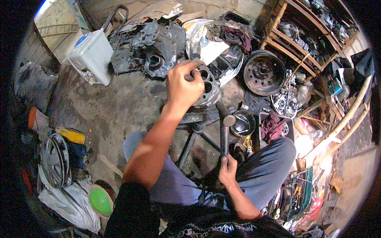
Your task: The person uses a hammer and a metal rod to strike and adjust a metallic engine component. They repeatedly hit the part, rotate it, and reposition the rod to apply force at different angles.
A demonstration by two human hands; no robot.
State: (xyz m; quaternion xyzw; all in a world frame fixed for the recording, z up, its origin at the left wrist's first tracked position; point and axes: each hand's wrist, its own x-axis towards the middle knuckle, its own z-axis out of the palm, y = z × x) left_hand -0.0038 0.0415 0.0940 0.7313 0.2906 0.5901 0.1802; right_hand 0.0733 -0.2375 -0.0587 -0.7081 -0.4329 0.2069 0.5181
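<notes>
Ahead of the knees (281,152), the casting (214,94) | left hand (184,85) curled at its left side, whether gripping anything I can't tell | right hand (228,170) closed round the hammer (224,141) by its handle | I'd keep any blow square, clear of the left fingers

There are two grips, the left grip (183,88) and the right grip (228,170); one hammer (224,138); and one holed metal part (214,86). Around them stand one gearbox (160,45), one steel wheel (264,72), one white canister (93,55), one yellow bottle (72,135), one green disc (100,201), one shelf unit (279,16) and one dark pan (234,127). Hubcaps (50,162) number two, maroon cloths (272,125) two, trouser legs (256,172) two. The shelf's metal pieces (291,31) are too crowded to count.
</notes>
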